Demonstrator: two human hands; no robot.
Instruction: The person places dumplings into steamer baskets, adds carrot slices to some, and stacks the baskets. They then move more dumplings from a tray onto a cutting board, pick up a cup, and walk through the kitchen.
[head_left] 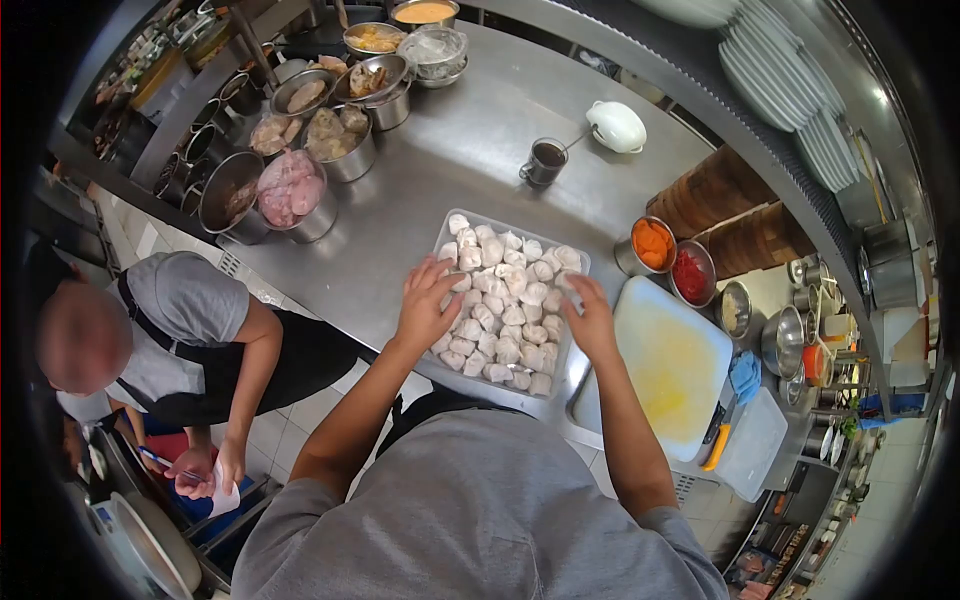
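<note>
A clear rectangular tray (pixel 480 217) full of white pleated dumplings (pixel 508 305) sits on the steel counter in front of me. My left hand (pixel 428 302) reaches over the tray's left side, fingers spread, with the tips right at the dumplings there. At the right side, my right hand (pixel 590 316) has its fingers apart and bent over the rim, close to the outer dumplings. Neither hand shows anything held.
White cutting board (pixel 665 350), orange-handled knife (pixel 716 446) and blue cloth (pixel 745 377) lie to the right. Bowls of orange (pixel 652 245) and red food (pixel 692 275) stand behind. Pots of pink raw meat (pixel 291 190) crowd the far left. A person (pixel 200 320) holds pen and paper.
</note>
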